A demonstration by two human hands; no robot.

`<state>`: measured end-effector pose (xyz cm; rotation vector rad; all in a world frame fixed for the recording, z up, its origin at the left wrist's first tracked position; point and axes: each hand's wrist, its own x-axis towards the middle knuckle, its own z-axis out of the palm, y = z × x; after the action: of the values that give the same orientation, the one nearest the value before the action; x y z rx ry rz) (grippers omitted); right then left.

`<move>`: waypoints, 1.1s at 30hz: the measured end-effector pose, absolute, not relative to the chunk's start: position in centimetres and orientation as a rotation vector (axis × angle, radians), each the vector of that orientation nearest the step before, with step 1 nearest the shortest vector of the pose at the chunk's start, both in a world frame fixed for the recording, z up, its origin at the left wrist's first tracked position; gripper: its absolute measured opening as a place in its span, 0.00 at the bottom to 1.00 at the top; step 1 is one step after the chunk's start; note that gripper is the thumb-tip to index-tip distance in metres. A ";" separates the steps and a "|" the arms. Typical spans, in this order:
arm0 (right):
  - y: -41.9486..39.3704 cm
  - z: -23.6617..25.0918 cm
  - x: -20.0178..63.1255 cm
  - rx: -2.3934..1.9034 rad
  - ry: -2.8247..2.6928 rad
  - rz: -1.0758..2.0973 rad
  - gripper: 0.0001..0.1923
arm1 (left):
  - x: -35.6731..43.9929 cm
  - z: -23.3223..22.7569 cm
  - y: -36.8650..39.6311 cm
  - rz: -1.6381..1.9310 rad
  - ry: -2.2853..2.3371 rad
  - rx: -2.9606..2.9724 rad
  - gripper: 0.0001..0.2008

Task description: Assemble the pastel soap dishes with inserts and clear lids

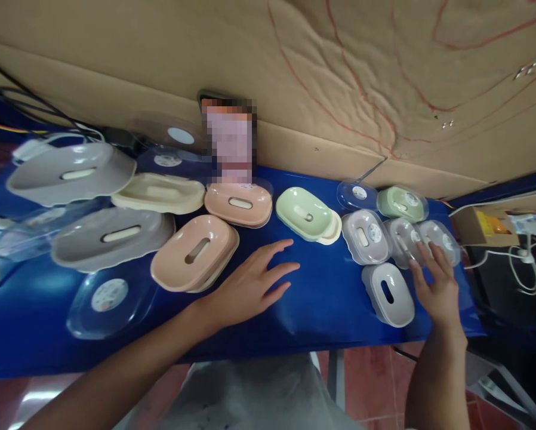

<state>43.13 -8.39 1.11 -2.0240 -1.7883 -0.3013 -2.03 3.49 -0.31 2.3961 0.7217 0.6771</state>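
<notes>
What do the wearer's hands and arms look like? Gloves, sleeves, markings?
Left hand and right hand are ungloved. Left forearm and right forearm show no sleeves within frame. No watch, bracelet, cable or markings visible.

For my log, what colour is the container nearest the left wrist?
Peach container, clearest in head view.

Not possible to read any word or number, neither on round labels (109, 295) of clear lids (113, 323) nor on pixelated screen (231, 140).
</notes>
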 end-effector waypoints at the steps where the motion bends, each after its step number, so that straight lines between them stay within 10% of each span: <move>1: -8.3 1.4 42.6 -2.018 -1.800 -0.301 0.26 | -2.0 -0.4 3.5 0.678 0.717 2.410 0.15; 16: 1.0 2.1 25.2 -1.704 -2.231 -0.082 0.34 | -1.9 -0.5 3.7 0.652 0.757 2.598 0.20; 33: 2.2 0.1 27.0 -1.633 -2.123 0.207 0.22 | -2.2 1.1 3.5 0.703 0.787 2.659 0.19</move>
<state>26.99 2.19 0.12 -1.6330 -2.1232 0.2070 -2.23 3.46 1.14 2.6586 0.7873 0.7027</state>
